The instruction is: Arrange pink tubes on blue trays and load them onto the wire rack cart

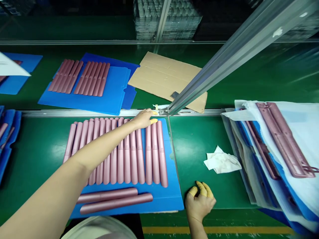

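My left hand (144, 118) reaches across to the far edge of a blue sheet (171, 196), its fingers, in yellow finger cots, lying on the top ends of several pink bars (129, 149) laid side by side. Two more pink bars (116, 199) lie crosswise at the sheet's near edge. My right hand (199, 202) rests on the green table just right of the sheet's near corner. Its fingers, also in yellow cots, are curled and hold nothing that I can see.
A crumpled white cloth (221, 161) lies right of the sheet. At the right, a stack of blue sheets and white foam (294, 159) carries flat pink parts (281, 136). Beyond a metal rail lie another blue sheet with pink bars (82, 78) and a cardboard piece (161, 78). A slanted aluminium beam (236, 49) crosses overhead.
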Demonstrator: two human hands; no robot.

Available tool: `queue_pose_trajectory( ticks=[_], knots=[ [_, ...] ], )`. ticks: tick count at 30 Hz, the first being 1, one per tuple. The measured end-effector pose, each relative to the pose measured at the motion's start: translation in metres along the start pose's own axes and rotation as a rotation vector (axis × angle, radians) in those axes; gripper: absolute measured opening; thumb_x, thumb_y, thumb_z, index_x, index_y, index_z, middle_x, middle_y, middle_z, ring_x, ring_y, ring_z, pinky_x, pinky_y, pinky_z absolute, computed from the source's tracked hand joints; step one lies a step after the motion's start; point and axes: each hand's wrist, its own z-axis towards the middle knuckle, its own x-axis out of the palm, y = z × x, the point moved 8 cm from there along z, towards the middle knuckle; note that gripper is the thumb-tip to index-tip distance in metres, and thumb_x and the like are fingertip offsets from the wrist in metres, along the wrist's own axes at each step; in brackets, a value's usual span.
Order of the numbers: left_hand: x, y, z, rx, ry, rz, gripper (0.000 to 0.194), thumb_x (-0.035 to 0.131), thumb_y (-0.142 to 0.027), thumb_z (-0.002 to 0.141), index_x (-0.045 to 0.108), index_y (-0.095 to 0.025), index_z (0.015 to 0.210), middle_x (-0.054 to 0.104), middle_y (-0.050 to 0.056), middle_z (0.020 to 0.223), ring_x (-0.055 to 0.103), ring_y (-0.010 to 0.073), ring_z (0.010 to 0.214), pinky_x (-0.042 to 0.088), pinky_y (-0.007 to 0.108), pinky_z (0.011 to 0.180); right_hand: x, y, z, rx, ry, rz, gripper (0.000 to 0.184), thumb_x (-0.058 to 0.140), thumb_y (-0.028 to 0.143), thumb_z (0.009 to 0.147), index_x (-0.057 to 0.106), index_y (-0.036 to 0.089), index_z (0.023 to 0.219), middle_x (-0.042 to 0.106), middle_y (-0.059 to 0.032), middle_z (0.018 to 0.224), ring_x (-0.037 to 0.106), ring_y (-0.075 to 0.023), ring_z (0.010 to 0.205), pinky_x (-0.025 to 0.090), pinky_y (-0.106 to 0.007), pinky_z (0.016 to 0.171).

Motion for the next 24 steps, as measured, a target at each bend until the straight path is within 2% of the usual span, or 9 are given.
queue_pose_trajectory(
  ticks=[3,5,7,9,11,13,15,17,24],
  knots=[
    [-0.049,0.02,-0.061,-0.038,-0.258,0.025,0.04,0.049,-0.031,0.086,0.053,-0.015,0.123,0.053,0.01,0.128,0.047,0.0201,0.119,0.034,0.034,0.105,-0.002,0.001,0.0,0.02,-0.001,0.027,0.026,0.044,0.026,0.077,0.063,0.014,0.091,0.061,-0.0138,0.105,0.053,-0.0287,0.095,0.035,-0.041,0.076],
    [-0.078,0.051,-0.124,-0.13,-0.386,0.04,0.038,0.044,-0.032,0.088,0.052,-0.017,0.123,0.051,0.009,0.132,0.043,0.0193,0.124,0.031,0.036,0.108,-0.003,0.003,0.001,0.032,0.0,0.044,0.025,0.045,0.025,0.076,0.063,0.014,0.09,0.061,-0.0138,0.105,0.053,-0.0295,0.093,0.034,-0.041,0.074],
    [-0.098,0.091,-0.198,-0.283,-0.475,0.045,0.04,0.039,-0.034,0.09,0.051,-0.018,0.124,0.05,0.009,0.133,0.041,0.0191,0.127,0.03,0.038,0.109,-0.004,0.005,0.001,0.045,-0.006,0.052,0.026,0.046,0.025,0.074,0.063,0.015,0.09,0.061,-0.0143,0.105,0.052,-0.0303,0.092,0.033,-0.042,0.073],
    [-0.104,0.128,-0.272,-0.452,-0.533,0.078,0.045,0.037,-0.039,0.089,0.048,-0.018,0.127,0.049,0.008,0.134,0.039,0.0209,0.13,0.026,0.041,0.112,-0.005,0.006,0.0,0.054,-0.013,0.052,0.026,0.046,0.025,0.074,0.063,0.015,0.091,0.061,-0.0142,0.106,0.051,-0.0305,0.092,0.032,-0.042,0.072],
    [-0.098,0.159,-0.335,-0.62,-0.581,0.092,0.053,0.036,-0.044,0.088,0.043,-0.017,0.133,0.043,0.01,0.14,0.035,0.0239,0.133,0.025,0.043,0.113,-0.005,0.007,-0.001,0.057,-0.014,0.045,0.026,0.046,0.024,0.074,0.063,0.016,0.092,0.06,-0.0132,0.107,0.051,-0.0296,0.091,0.032,-0.041,0.071],
    [-0.079,0.18,-0.374,-0.714,-0.539,0.045,0.062,0.036,-0.049,0.086,0.033,-0.017,0.139,0.034,0.01,0.147,0.027,0.0255,0.137,0.02,0.045,0.115,-0.004,0.007,-0.003,0.058,-0.014,0.034,0.027,0.045,0.025,0.075,0.063,0.016,0.093,0.06,-0.0122,0.109,0.05,-0.0286,0.091,0.032,-0.04,0.071],
    [-0.062,0.188,-0.391,-0.725,-0.493,-0.003,0.069,0.034,-0.052,0.086,0.021,-0.017,0.144,0.022,0.008,0.151,0.019,0.0246,0.14,0.015,0.044,0.116,-0.003,0.005,-0.004,0.06,-0.015,0.023,0.028,0.045,0.025,0.076,0.063,0.016,0.095,0.06,-0.0118,0.11,0.05,-0.0282,0.092,0.033,-0.04,0.073],
    [-0.052,0.188,-0.394,-0.704,-0.474,-0.004,0.073,0.032,-0.054,0.086,0.015,-0.016,0.146,0.015,0.008,0.153,0.014,0.0238,0.141,0.012,0.043,0.116,-0.002,0.003,-0.004,0.064,-0.015,0.018,0.028,0.045,0.026,0.077,0.063,0.015,0.096,0.059,-0.0117,0.111,0.049,-0.0283,0.094,0.033,-0.04,0.075],
    [-0.049,0.185,-0.381,-0.687,-0.417,0.048,0.072,0.03,-0.05,0.089,0.012,-0.011,0.146,0.011,0.012,0.153,0.007,0.0246,0.141,0.01,0.044,0.116,0.003,-0.004,-0.006,0.118,0.007,0.038,0.028,0.045,0.026,0.076,0.063,0.016,0.096,0.059,-0.0098,0.113,0.048,-0.0273,0.099,0.033,-0.04,0.079]
  ],
)
